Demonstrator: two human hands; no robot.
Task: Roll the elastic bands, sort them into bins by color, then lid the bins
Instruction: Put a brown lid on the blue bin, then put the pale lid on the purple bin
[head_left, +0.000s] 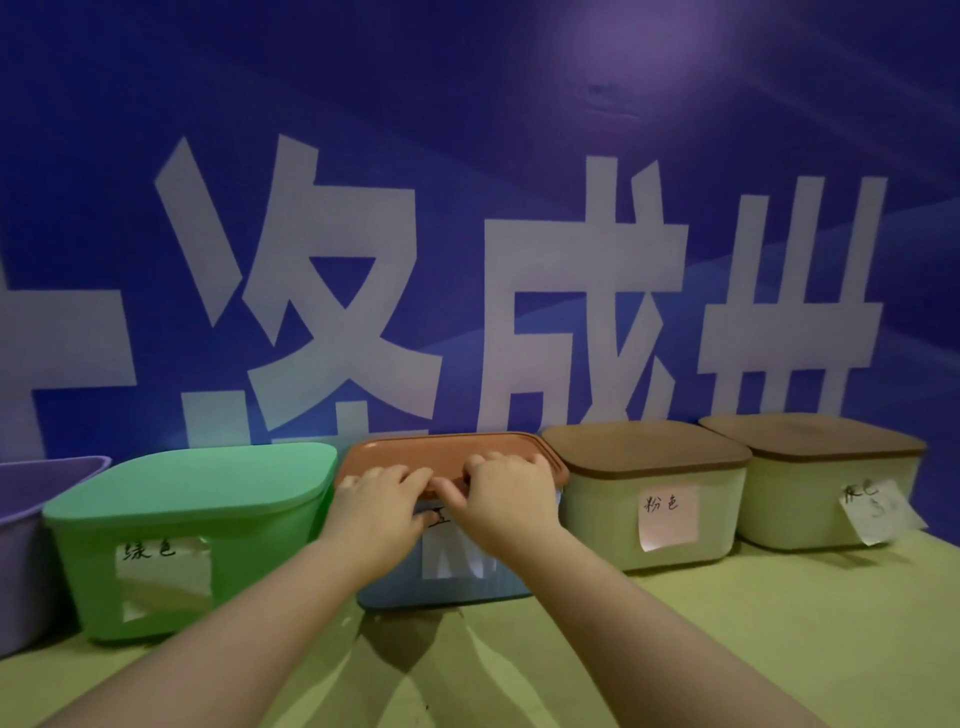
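Green tabletop (727, 649), blue banner (467, 156) behind. I've got my left hand (374, 499) and right hand (506, 493) curled, fingers pressed together on the orange lid (452, 449) over the blue bin (447, 587).

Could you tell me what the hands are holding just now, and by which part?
Both hands, left and right, grip the orange lid by its near front edge, over the blue bin.

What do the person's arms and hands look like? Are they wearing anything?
Both arms are bare as far as the picture shows: no sleeves in sight. The left hand and right hand wear no gloves, and I can see no rings, watch or bracelet. The fingers are short and rounded.
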